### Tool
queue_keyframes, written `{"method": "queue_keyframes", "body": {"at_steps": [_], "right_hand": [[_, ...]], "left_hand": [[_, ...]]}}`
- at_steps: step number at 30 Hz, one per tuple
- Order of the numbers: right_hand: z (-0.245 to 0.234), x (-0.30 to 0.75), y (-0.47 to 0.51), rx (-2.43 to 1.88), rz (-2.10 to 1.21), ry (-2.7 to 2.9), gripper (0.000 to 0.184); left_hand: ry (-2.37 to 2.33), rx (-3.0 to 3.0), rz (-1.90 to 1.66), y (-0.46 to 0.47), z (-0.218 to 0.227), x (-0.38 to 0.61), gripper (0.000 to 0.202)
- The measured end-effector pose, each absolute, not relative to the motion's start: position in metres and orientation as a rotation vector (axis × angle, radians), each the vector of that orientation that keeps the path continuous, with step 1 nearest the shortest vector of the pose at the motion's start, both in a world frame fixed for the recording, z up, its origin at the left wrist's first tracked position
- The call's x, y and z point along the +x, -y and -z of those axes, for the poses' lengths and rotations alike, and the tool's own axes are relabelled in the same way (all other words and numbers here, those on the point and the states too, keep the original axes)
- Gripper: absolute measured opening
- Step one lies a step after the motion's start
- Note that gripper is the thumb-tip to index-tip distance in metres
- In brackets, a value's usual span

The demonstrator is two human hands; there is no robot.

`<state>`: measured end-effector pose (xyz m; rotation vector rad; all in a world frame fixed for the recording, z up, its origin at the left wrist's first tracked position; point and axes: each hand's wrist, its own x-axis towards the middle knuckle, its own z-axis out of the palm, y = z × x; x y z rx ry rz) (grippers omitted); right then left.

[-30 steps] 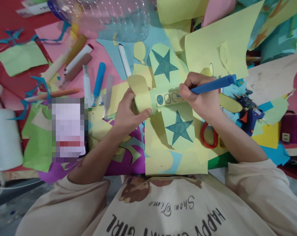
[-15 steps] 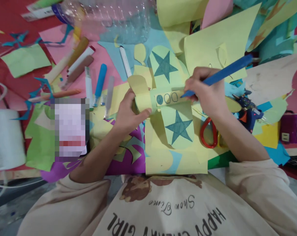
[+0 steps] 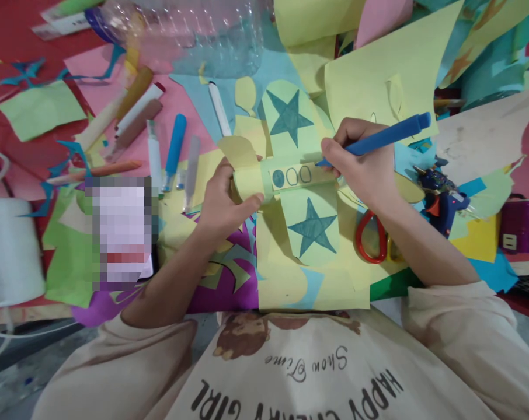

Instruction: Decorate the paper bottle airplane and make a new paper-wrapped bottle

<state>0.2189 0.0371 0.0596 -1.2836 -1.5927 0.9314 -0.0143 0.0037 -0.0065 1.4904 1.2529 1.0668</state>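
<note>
A yellow paper plane lies in the middle, its two green wings each marked with a blue star. My left hand is closed round the rolled yellow body at its left end. My right hand grips a blue marker, whose tip rests at the right end of a strip of drawn circles. One circle is filled in blue, the others are outlines.
Red-handled scissors lie under my right forearm. A blue glue gun sits at the right. Several markers lie at the upper left, near a clear plastic bottle. Coloured paper sheets and scraps cover the surface. A white roll stands far left.
My right hand shifted the marker tip along the strip and tilted the marker lower. The plane and my left hand moved slightly left in the view.
</note>
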Motion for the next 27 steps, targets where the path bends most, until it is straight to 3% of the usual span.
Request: {"method": "queue_keyframes", "body": {"at_steps": [11, 19, 27], "right_hand": [[-0.0594, 0.2177, -0.0380, -1.300, -0.851, 1.668, 0.044], [-0.0640, 0.2222, -0.0379, -1.217, -1.099, 1.354, 0.037], [-0.0570, 0.2200, -0.0323, -1.242, -0.944, 1.693, 0.041]], "left_hand": [[-1.254, 1.504, -1.045, -0.0025, 0.0077, -0.0156, 0.063], [-1.268, 1.490, -1.066, -0.0057, 0.0066, -0.0176, 0.058], [-1.302, 1.472, -1.105, -0.0077, 0.0003, -0.0162, 0.056]]}}
